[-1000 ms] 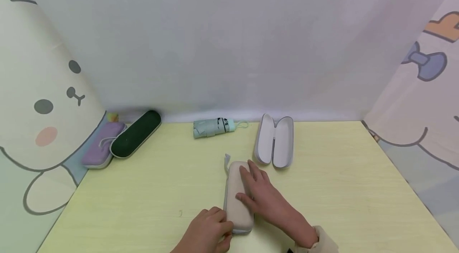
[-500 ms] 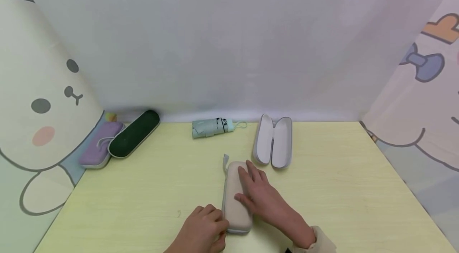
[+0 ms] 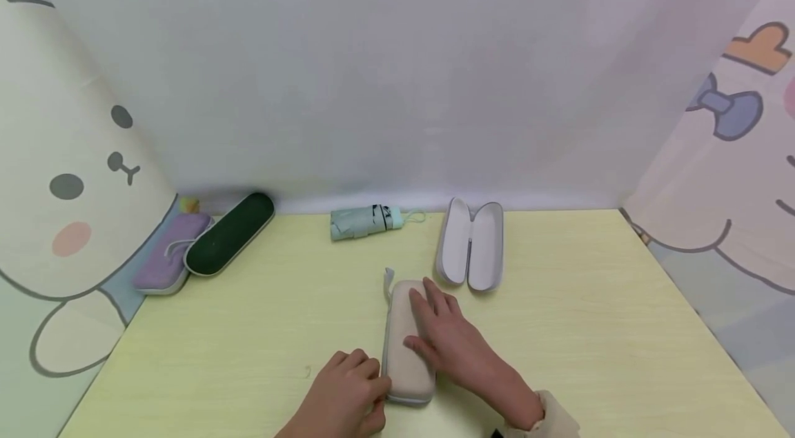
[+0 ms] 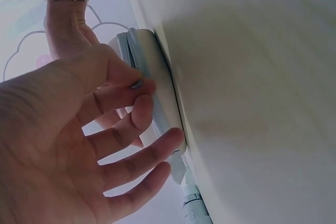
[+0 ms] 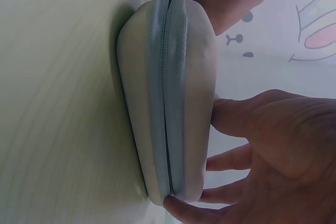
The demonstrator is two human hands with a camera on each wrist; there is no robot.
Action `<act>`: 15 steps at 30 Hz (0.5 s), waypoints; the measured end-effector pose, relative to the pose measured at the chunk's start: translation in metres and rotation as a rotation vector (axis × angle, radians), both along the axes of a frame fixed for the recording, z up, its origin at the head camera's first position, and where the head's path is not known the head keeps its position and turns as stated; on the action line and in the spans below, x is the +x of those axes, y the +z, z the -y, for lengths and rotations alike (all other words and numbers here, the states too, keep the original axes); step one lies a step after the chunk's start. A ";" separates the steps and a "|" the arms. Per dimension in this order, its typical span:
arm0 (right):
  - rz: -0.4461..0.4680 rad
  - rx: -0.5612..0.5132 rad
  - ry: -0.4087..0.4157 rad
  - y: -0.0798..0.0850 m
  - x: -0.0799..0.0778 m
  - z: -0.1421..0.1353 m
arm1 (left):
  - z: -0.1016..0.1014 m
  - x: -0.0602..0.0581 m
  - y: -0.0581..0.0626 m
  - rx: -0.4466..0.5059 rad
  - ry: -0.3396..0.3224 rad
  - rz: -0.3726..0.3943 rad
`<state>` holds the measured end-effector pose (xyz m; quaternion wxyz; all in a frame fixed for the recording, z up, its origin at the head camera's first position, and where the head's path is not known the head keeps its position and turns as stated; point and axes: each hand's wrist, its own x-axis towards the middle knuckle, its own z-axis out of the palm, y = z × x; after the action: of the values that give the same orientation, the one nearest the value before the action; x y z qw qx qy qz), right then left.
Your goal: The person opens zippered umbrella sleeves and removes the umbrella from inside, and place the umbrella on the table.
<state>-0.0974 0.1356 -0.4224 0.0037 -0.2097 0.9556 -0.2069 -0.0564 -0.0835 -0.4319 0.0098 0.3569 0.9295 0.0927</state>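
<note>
A beige zip case (image 3: pixel 408 369) with a grey zipper band lies lengthwise on the table, a small grey strap (image 3: pixel 388 279) at its far left corner. My left hand (image 3: pixel 344 393) is at the near left corner. Its thumb and index finger pinch a small zipper pull (image 4: pixel 137 84), mostly hidden, while the other fingers are loosely bent. My right hand (image 3: pixel 456 348) rests on the case with spread, fairly straight fingers; the thumb presses the top and one fingertip reaches the far end. In the right wrist view, a narrow dark gap runs between the zipper tapes (image 5: pixel 167 103).
An unfolded white case (image 3: pixel 470 245) stands just beyond my right hand. A folded light-blue umbrella (image 3: pixel 366 222) lies at the back. At the far left, a dark green case (image 3: pixel 230 234) leans against a purple case (image 3: pixel 174 252). Curtains hang around the table.
The head view has shifted slightly, moving everything a little left. My left hand has moved slightly left beside the case; my right hand keeps its place on top.
</note>
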 end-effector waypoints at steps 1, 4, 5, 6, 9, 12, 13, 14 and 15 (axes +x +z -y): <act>-0.002 0.005 0.000 0.000 0.000 0.000 | 0.000 0.000 -0.001 0.007 -0.006 -0.041; -0.007 0.015 0.000 0.001 0.000 0.001 | 0.002 -0.001 -0.002 0.024 -0.016 -0.166; -0.011 0.016 0.001 0.001 0.000 0.002 | 0.002 -0.001 -0.002 0.027 -0.016 -0.195; -0.014 0.016 0.001 0.001 0.000 0.002 | 0.002 -0.001 -0.002 0.030 -0.013 -0.216; -0.025 0.018 0.002 0.001 0.001 0.002 | 0.002 -0.003 0.001 0.002 -0.001 -0.178; -0.037 0.017 0.006 0.001 0.001 0.001 | 0.002 -0.005 0.004 -0.039 0.019 -0.127; -0.038 0.016 0.007 0.001 0.001 0.001 | 0.001 -0.006 0.005 -0.052 0.025 -0.116; -0.035 0.014 0.007 0.001 0.001 0.001 | 0.001 -0.006 0.005 -0.058 0.031 -0.112; -0.028 0.015 0.005 0.000 0.001 0.001 | 0.001 -0.007 0.006 -0.063 0.036 -0.109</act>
<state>-0.0963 0.1345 -0.4219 -0.0079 -0.2148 0.9566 -0.1969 -0.0634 -0.0843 -0.4262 -0.0311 0.3442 0.9373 0.0438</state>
